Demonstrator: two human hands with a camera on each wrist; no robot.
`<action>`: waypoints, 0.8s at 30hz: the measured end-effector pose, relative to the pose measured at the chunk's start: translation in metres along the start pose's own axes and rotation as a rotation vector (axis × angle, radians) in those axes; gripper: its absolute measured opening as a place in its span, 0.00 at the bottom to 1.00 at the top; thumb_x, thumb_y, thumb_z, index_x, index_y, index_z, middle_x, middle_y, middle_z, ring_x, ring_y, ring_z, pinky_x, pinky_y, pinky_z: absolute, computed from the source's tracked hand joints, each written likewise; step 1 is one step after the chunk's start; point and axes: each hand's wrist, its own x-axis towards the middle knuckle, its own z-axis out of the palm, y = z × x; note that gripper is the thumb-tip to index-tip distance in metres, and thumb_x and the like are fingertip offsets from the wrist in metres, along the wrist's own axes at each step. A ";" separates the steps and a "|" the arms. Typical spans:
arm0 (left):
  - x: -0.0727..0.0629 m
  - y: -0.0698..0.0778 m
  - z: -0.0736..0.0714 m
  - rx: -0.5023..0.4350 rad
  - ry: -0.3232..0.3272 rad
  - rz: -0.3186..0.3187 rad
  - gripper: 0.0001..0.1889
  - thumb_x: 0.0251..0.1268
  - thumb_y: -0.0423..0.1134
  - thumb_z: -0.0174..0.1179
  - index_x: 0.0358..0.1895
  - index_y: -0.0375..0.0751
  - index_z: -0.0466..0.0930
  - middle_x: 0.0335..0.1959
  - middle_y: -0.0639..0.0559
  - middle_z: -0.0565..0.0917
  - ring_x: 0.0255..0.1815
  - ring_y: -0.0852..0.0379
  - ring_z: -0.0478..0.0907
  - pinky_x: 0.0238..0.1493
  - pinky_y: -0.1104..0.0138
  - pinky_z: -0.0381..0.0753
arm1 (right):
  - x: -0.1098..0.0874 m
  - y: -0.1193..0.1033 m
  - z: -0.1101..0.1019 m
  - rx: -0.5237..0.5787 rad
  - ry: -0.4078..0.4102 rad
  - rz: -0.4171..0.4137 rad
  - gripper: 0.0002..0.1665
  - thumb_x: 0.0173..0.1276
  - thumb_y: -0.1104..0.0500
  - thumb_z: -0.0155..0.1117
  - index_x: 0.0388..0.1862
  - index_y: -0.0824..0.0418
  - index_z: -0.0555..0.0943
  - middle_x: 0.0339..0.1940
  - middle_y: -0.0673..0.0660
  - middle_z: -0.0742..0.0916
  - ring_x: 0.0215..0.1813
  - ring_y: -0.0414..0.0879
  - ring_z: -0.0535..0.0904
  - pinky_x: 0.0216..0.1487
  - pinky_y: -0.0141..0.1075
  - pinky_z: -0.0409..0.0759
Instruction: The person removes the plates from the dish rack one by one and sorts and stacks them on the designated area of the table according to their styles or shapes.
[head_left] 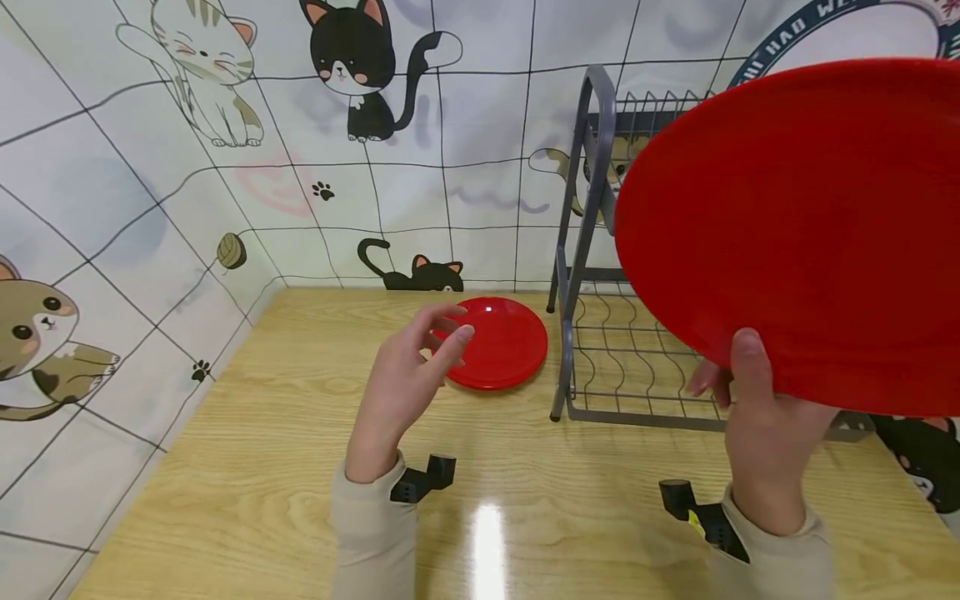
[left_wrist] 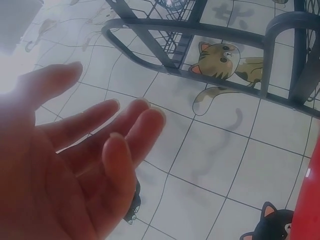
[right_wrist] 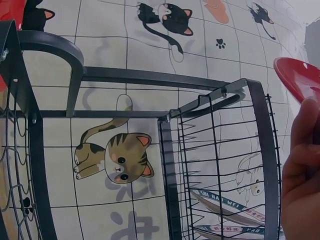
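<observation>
My right hand point(head_left: 780, 450) grips a red plate point(head_left: 795, 242) by its lower edge, thumb on the face toward me, holding it up in front of the dish rack point(head_left: 573, 333). The right wrist view catches only part of this plate point(right_wrist: 300, 75) and the curled fingers. My left hand point(head_left: 408, 379) hovers by the left edge of a second red plate point(head_left: 502, 346), which lies flat on the table. In the left wrist view the left hand point(left_wrist: 85, 155) has loosely bent fingers with nothing between them. Whether it touches the second plate cannot be told.
The grey two-tier wire rack stands at the right, partly hidden behind the raised plate. Plates with blue lettered rims point(right_wrist: 230, 207) sit on its upper tier. The wooden table point(head_left: 247, 500) meets walls with a cat-print tile pattern point(head_left: 480, 192) at the back and left.
</observation>
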 end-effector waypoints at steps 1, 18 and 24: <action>0.000 0.000 -0.001 -0.003 -0.001 -0.003 0.19 0.58 0.60 0.51 0.51 0.60 0.71 0.38 0.61 0.77 0.26 0.63 0.77 0.22 0.64 0.76 | -0.001 0.000 0.000 -0.003 -0.028 0.010 0.23 0.55 0.75 0.51 0.50 0.77 0.60 0.24 0.70 0.77 0.12 0.50 0.73 0.11 0.29 0.64; 0.001 0.004 0.001 -0.001 -0.013 0.078 0.21 0.59 0.56 0.53 0.56 0.60 0.66 0.37 0.61 0.77 0.29 0.64 0.76 0.29 0.64 0.75 | -0.008 0.009 -0.014 -0.113 -0.400 0.215 0.16 0.58 0.81 0.43 0.47 0.80 0.64 0.15 0.61 0.77 0.13 0.46 0.71 0.11 0.33 0.63; 0.000 0.010 0.001 -0.032 -0.061 0.101 0.23 0.58 0.54 0.55 0.58 0.64 0.62 0.36 0.62 0.77 0.30 0.63 0.77 0.29 0.64 0.76 | -0.008 0.006 -0.014 -0.186 -0.494 0.288 0.19 0.57 0.82 0.44 0.49 0.77 0.65 0.17 0.58 0.76 0.13 0.44 0.69 0.12 0.33 0.66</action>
